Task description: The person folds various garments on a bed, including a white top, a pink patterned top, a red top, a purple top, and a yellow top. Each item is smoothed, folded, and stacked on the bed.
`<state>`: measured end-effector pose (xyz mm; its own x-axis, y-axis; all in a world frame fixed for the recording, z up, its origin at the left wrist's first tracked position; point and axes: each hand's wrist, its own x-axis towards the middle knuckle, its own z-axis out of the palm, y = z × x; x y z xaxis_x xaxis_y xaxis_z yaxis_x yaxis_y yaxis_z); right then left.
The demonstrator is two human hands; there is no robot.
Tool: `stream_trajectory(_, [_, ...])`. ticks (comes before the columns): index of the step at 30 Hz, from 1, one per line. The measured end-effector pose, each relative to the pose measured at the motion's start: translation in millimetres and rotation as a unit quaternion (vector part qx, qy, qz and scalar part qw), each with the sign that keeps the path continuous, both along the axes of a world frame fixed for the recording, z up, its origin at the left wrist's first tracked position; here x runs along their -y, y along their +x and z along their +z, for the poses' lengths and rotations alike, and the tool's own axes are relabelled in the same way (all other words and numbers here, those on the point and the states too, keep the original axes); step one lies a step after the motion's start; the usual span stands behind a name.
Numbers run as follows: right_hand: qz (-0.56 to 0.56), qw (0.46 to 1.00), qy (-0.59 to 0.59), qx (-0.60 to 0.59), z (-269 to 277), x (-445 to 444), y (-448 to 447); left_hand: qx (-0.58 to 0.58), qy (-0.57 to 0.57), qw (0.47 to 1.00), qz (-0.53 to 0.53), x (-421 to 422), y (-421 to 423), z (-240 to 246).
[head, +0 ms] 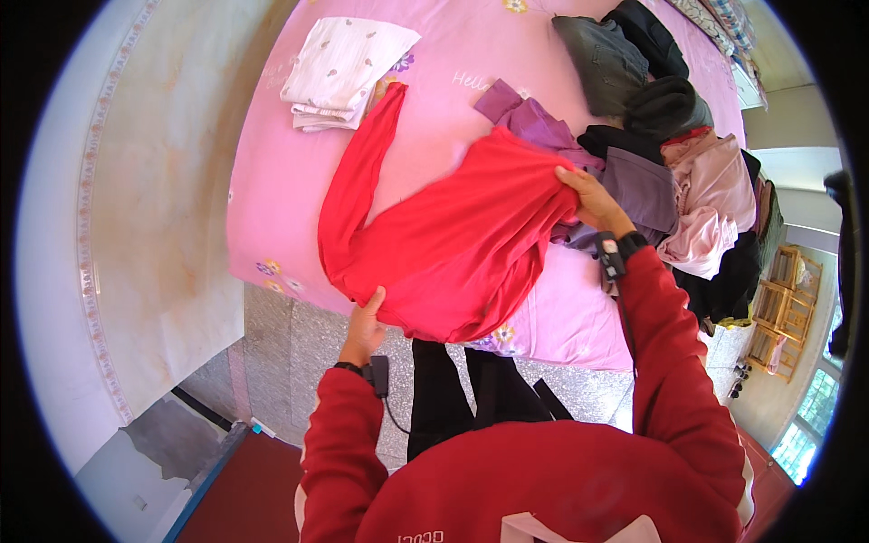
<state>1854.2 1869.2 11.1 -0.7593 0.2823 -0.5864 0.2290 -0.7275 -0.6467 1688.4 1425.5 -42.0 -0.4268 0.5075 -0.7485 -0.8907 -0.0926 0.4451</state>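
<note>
A bright red long-sleeved garment [448,251] is stretched between my hands over the near part of a bed with a pink flowered sheet [434,95]. My left hand [368,326] grips its lower left edge at the bed's near side. My right hand [592,198] pinches its upper right part. One red sleeve [366,156] lies bent up towards a folded white patterned cloth [346,64] at the far left. Purple clothing [533,125] lies partly under the red garment's far right side.
A heap of clothes covers the bed's right side, with dark jeans [607,68], a grey-purple piece [638,186] and pink garments [716,173]. A wall [176,170] stands at the left. Wooden racks [784,305] stand far right.
</note>
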Motion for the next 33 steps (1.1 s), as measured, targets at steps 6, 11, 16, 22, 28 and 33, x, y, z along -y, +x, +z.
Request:
stream_trajectory(6, [-0.073, 0.99, 0.002, -0.122, 94, -35, 27, -0.285, -0.02, 0.935, -0.21, -37, -99, 140])
stream_trajectory(11, [-0.12, 0.965, 0.132, -0.194, 197, -68, 7, -0.488, -0.011, 0.842, -0.231, -105, -183, 281])
stream_trajectory(16, [-0.277, 0.906, 0.209, -0.243, 303, -82, 15, -0.537, 0.089, 0.82, -0.177, -150, -220, 416])
stream_trajectory(22, [-0.252, 0.89, 0.243, -0.293, 295, -33, 81, -0.619, 0.125, 0.746, -0.209, -119, -201, 426])
stream_trajectory(28, [0.039, 0.845, 0.502, 0.182, 62, 74, 166, -0.457, -0.09, 0.805, -0.366, -21, -158, 206])
stream_trajectory(33, [0.121, 0.802, 0.348, 0.471, -90, 180, 198, -0.481, -0.138, 0.731, -0.463, 51, -105, -6])
